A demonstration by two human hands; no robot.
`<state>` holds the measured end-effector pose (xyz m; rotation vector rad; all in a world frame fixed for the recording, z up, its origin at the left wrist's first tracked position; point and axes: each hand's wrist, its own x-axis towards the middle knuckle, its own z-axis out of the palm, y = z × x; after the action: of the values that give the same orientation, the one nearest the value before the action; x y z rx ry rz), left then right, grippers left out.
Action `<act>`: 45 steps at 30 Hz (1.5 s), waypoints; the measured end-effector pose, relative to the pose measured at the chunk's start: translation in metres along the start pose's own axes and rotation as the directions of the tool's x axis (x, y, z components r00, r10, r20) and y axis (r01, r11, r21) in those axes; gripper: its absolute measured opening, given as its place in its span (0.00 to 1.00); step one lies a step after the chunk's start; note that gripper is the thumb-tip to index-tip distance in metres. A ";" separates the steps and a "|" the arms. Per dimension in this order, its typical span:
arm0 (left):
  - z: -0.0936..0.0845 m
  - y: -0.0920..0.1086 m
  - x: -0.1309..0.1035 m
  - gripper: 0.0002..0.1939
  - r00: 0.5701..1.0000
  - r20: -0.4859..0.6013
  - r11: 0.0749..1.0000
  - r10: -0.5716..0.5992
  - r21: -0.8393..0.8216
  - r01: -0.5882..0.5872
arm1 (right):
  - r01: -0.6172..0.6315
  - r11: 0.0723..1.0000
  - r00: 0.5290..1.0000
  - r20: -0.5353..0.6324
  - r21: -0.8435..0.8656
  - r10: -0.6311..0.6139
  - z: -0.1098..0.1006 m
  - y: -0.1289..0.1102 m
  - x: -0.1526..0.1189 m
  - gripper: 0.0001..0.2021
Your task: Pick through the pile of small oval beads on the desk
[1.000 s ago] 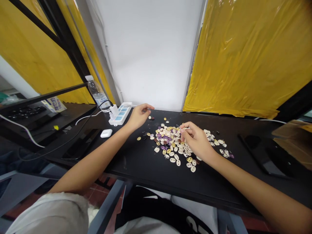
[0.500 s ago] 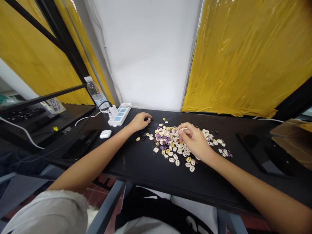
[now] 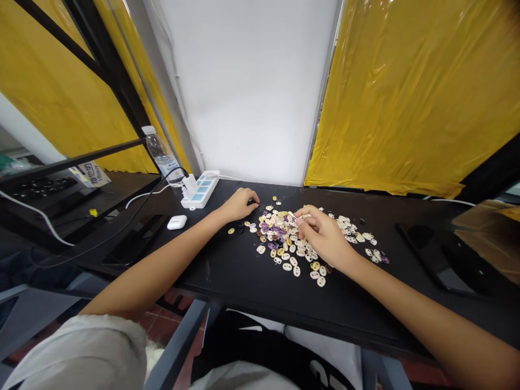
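Many small oval pieces (image 3: 285, 260) with holes, in cream, yellow, purple and brown, lie in a loose pile on the black table (image 3: 252, 292). My right hand (image 3: 323, 233) is over the right part of the pile, thumb and fingers pinched at its upper middle. A thin, light-coloured thing shows at those fingertips, too small to name. Left of the pile, my left hand (image 3: 240, 205) rests near the table's back, fingers curled and thumb near the index finger. Whatever it may hold is hidden.
A white power strip (image 3: 203, 189), a plastic bottle (image 3: 162, 154) and a white earphone case (image 3: 176, 222) stand at the left. A dark phone (image 3: 136, 238) lies beside them. Further right are a black flat object (image 3: 444, 260) and a brown paper bag (image 3: 487, 233).
The fingers of my left hand have closed slightly, and the small dark piece seen at their tips no longer shows. My right hand has barely moved at the pile.
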<state>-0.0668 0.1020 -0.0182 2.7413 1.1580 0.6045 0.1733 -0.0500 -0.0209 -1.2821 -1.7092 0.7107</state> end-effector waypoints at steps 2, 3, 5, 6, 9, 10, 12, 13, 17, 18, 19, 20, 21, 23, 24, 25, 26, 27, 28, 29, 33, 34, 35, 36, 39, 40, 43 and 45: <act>0.000 0.002 -0.001 0.06 1.000 0.006 1.000 -0.003 -0.002 0.003 | 0.002 1.000 1.000 -0.003 0.002 -0.002 0.000 0.001 0.000 0.08; 0.000 0.003 -0.001 0.05 1.000 0.009 1.000 -0.002 -0.003 0.002 | 0.004 1.000 1.000 -0.003 0.002 -0.004 0.000 0.002 0.001 0.08; 0.000 0.006 -0.001 0.06 1.000 0.014 1.000 0.007 -0.005 -0.007 | 0.006 1.000 1.000 0.001 0.005 -0.006 0.000 0.003 0.001 0.08; 0.000 0.007 -0.001 0.06 1.000 0.014 1.000 0.014 -0.008 -0.014 | 0.006 1.000 1.000 0.004 0.008 -0.006 0.000 0.003 0.001 0.08; 0.000 0.010 -0.002 0.07 1.000 0.007 0.999 0.022 -0.044 -0.022 | 0.002 1.000 1.000 0.008 0.005 -0.002 0.000 0.003 0.001 0.08; 0.000 0.010 -0.002 0.07 1.000 0.005 0.997 0.023 -0.071 -0.023 | 0.002 1.000 1.000 0.009 0.001 -0.002 0.000 0.003 0.001 0.08; 0.001 0.010 -0.002 0.09 1.000 -0.006 0.991 0.023 -0.135 -0.023 | 0.005 1.000 1.000 0.010 -0.003 -0.005 0.000 0.003 0.001 0.08; 0.002 0.010 -0.002 0.10 1.000 -0.016 0.987 0.021 -0.162 -0.023 | 0.008 1.000 1.000 0.011 -0.005 -0.008 0.000 0.003 0.001 0.08; 0.006 0.010 -0.003 0.14 0.999 -0.043 0.979 0.007 -0.202 -0.016 | 0.016 1.000 1.000 0.013 -0.012 -0.016 0.001 0.002 0.000 0.07; 0.006 0.011 -0.003 0.14 0.999 -0.046 0.979 0.007 -0.202 -0.017 | 0.015 1.000 1.000 0.013 -0.015 -0.015 0.000 0.002 0.000 0.08; 0.006 0.013 -0.003 0.15 0.999 -0.050 0.979 0.009 -0.203 -0.019 | 0.013 1.000 1.000 0.012 -0.017 -0.013 0.000 0.002 0.000 0.08; 0.005 0.015 -0.003 0.15 0.998 -0.058 0.979 0.012 -0.205 -0.024 | 0.011 1.000 1.000 0.011 -0.020 -0.011 0.000 0.001 0.000 0.08; 0.005 0.017 -0.003 0.15 0.998 -0.069 0.977 0.012 -0.211 -0.026 | 0.010 1.000 1.000 0.010 -0.023 -0.010 0.000 0.001 0.000 0.08; 0.003 0.023 -0.004 0.15 0.996 -0.084 0.967 -0.002 -0.253 -0.019 | 0.011 1.000 1.000 0.009 -0.029 -0.011 0.000 0.001 -0.001 0.08; 0.002 0.026 -0.004 0.15 0.997 -0.082 0.955 -0.011 -0.296 -0.013 | 0.013 0.999 1.000 0.010 -0.032 -0.013 0.000 0.001 -0.001 0.08; 0.002 0.029 -0.005 0.14 0.997 -0.074 0.935 -0.018 -0.355 -0.009 | 0.016 0.999 1.000 0.011 -0.035 -0.016 0.000 0.001 -0.001 0.08; 0.001 0.033 -0.006 0.13 0.998 -0.059 0.904 -0.017 -0.428 -0.010 | 0.018 0.999 1.000 0.011 -0.037 -0.018 0.000 0.001 -0.001 0.08; 0.001 0.038 -0.006 0.12 0.999 -0.044 0.862 -0.002 -0.506 -0.021 | 0.020 0.999 1.000 0.011 -0.037 -0.020 0.001 0.001 -0.001 0.08; 0.001 0.042 -0.007 0.10 0.999 -0.032 0.814 0.023 -0.579 -0.037 | 0.021 0.999 1.000 0.010 -0.037 -0.021 0.001 0.001 -0.001 0.08; 0.001 0.047 -0.008 0.09 0.998 -0.024 0.764 0.056 -0.642 -0.058 | 0.022 0.999 1.000 0.008 -0.035 -0.022 0.001 0.001 -0.001 0.08; 0.001 0.068 -0.012 0.09 0.988 0.011 0.599 0.154 -0.796 -0.084 | 0.033 0.998 0.999 -0.007 -0.045 -0.034 0.001 0.002 0.000 0.08; 0.001 0.073 -0.014 0.09 0.986 0.024 0.563 0.163 -0.823 -0.073 | 0.039 0.998 0.999 -0.012 -0.054 -0.039 0.001 0.002 0.000 0.08; 0.001 0.077 -0.015 0.10 0.986 0.034 0.531 0.164 -0.845 -0.060 | 0.045 0.997 0.999 -0.015 -0.063 -0.046 0.001 0.002 0.000 0.08; 0.002 0.080 -0.016 0.11 0.986 0.046 0.506 0.161 -0.861 -0.043 | 0.051 0.996 0.999 -0.017 -0.068 -0.052 0.001 0.002 0.000 0.08; 0.001 0.086 -0.017 0.13 0.991 0.077 0.466 0.113 -0.884 0.016 | 0.058 0.996 0.998 -0.013 -0.062 -0.059 0.002 0.002 0.000 0.07; 0.001 0.086 -0.018 0.14 0.993 0.087 0.462 0.084 -0.886 0.039 | 0.059 0.997 0.998 -0.012 -0.059 -0.060 0.002 0.002 0.000 0.06; -0.001 0.084 -0.017 0.14 0.994 0.110 0.444 -0.020 -0.890 0.107 | 0.064 0.996 0.998 -0.008 -0.061 -0.065 0.002 0.002 0.000 0.06; -0.002 0.083 -0.017 0.13 0.989 0.132 0.423 -0.068 -0.894 0.149 | 0.071 0.995 0.997 0.001 -0.071 -0.071 0.001 0.001 0.000 0.06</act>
<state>-0.0231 0.0314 -0.0012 1.6898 0.6407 0.7883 0.1727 -0.0501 -0.0221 -1.2635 -1.7837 0.6124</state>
